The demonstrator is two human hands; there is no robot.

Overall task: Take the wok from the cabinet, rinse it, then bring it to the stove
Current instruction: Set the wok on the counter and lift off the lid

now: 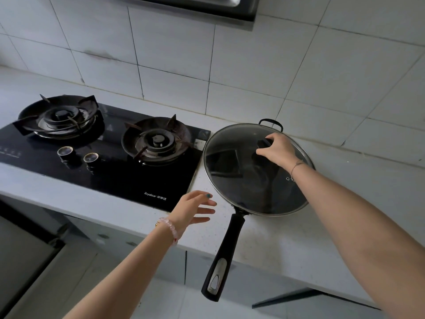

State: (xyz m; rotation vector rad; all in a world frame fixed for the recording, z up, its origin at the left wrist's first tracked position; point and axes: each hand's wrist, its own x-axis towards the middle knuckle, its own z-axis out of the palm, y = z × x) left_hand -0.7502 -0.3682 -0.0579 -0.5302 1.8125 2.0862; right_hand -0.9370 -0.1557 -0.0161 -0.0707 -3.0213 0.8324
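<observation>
**Lidded wok beside the stove**

Head view: the wok [232, 210] is seen on the counter [276, 245], just right of the stove [128, 178]. The lid knob [264, 145] is gripped by the right hand [277, 150]; the left hand [195, 209] is spread, empty, near the handle [226, 249]. That handle should be grasped firmly before lifting.

A single head-worn wide-angle view looks forward and steeply down from close above the desk [264, 247], facing the tiled wall [253, 65]. The gas stove [128, 178] lies left of centre, with the hood's edge [184, 8] above it at the frame's top and both forearms reaching in from below
</observation>
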